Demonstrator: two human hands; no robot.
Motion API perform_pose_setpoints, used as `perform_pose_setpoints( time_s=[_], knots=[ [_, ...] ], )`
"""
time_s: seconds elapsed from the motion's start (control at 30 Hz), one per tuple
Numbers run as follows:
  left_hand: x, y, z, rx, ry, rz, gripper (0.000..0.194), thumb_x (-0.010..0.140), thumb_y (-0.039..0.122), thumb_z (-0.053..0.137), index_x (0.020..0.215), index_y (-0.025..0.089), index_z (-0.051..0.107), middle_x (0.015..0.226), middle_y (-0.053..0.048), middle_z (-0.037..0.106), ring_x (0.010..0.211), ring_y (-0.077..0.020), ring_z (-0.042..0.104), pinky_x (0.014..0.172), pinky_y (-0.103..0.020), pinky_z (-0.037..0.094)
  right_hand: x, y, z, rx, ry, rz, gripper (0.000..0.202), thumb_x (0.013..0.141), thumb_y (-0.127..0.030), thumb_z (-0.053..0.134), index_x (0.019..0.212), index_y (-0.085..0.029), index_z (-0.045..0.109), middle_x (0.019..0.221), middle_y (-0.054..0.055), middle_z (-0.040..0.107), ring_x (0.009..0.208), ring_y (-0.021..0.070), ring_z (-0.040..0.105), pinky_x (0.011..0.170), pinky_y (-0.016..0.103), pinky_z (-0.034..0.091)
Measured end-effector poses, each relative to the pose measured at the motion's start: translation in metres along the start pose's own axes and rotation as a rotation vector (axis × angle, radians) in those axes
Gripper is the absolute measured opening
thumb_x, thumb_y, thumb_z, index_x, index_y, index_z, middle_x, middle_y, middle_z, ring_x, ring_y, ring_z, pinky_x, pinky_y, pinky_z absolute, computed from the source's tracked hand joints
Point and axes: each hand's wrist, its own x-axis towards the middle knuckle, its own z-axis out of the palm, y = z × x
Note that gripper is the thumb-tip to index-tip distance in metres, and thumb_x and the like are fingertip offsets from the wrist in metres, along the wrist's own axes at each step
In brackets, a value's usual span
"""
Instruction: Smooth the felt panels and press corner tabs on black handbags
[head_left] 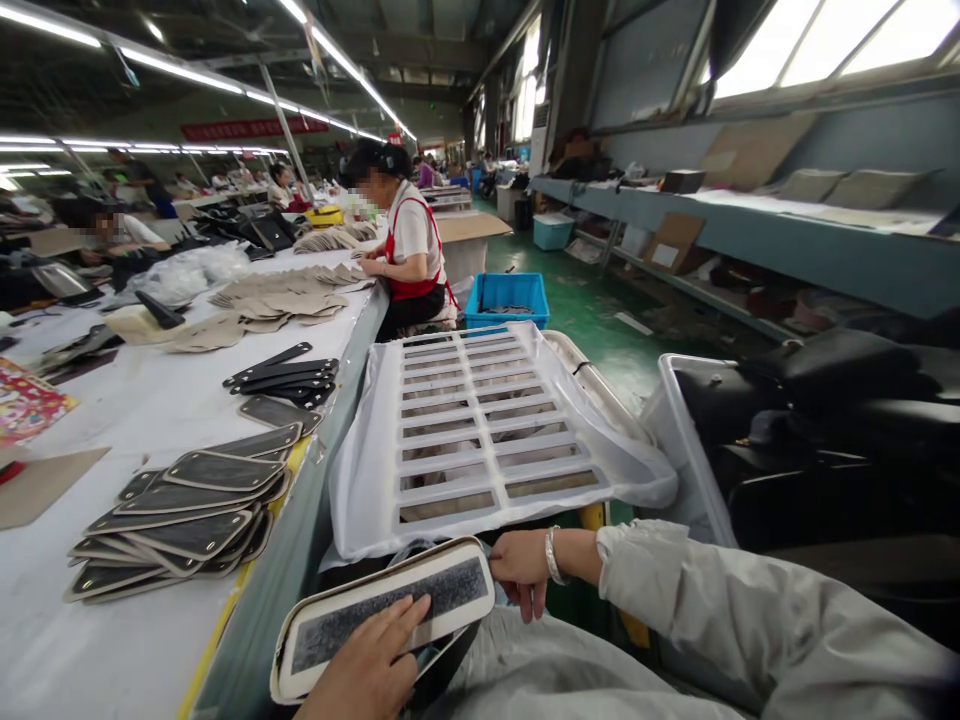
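Observation:
A long bag base panel (441, 592) with rounded corners, a pale rim and a dark speckled strip lies tilted above my lap. My left hand (375, 655) rests on its face, fingers stretched out along the dark strip. At the panel's right end is my right hand (523, 570), its fingers curled in and its knuckles against the rim. What those fingers pinch is partly hidden. Dark material hangs beneath the panel, mostly out of sight.
A white slatted rack (487, 440) stands ahead. On the left, black panels with pale edges (195, 500) are piled on the white table (150, 400). A bin of black bags (825, 450) is on my right. Beyond the rack, a co-worker (412, 240) sits near a blue crate (506, 300).

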Motion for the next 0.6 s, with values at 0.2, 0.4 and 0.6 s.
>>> perform_pose_setpoints(
  time_s=[0.2,0.4,0.6],
  knots=[
    [0.006,0.0,-0.002,-0.003,-0.08,-0.038,0.012,0.081,0.016,0.053,0.084,0.021,0.063,0.142,-0.004,0.044,0.127,-0.0235,0.044,0.102,-0.037,0.041,-0.005,0.002,0.004,0.053,0.025,-0.058,0.033,0.085,-0.013,0.036,0.054,-0.015,0.043,0.044,-0.004,0.045,0.034,0.0094,0.05,0.036,0.021,0.047],
    [0.025,0.01,-0.02,-0.062,-0.235,-0.118,0.061,0.076,0.03,0.064,0.133,0.026,0.042,0.137,-0.008,0.05,0.119,-0.0279,0.049,0.096,-0.043,0.044,-0.018,0.008,0.004,0.064,0.116,-0.215,0.03,0.087,-0.016,0.037,0.057,-0.019,0.038,0.046,-0.007,0.04,0.029,0.0051,0.037,0.029,0.015,0.035],
    [0.042,0.015,-0.016,-0.06,-0.194,-0.254,0.058,0.082,0.035,0.059,0.136,0.031,0.039,0.128,-0.007,0.052,0.109,-0.0278,0.047,0.086,-0.043,0.043,-0.04,-0.001,0.002,-0.046,0.178,-0.309,0.032,0.086,-0.023,0.042,0.054,-0.018,0.04,0.042,-0.007,0.04,0.028,0.0055,0.037,0.025,0.015,0.029]
  ],
)
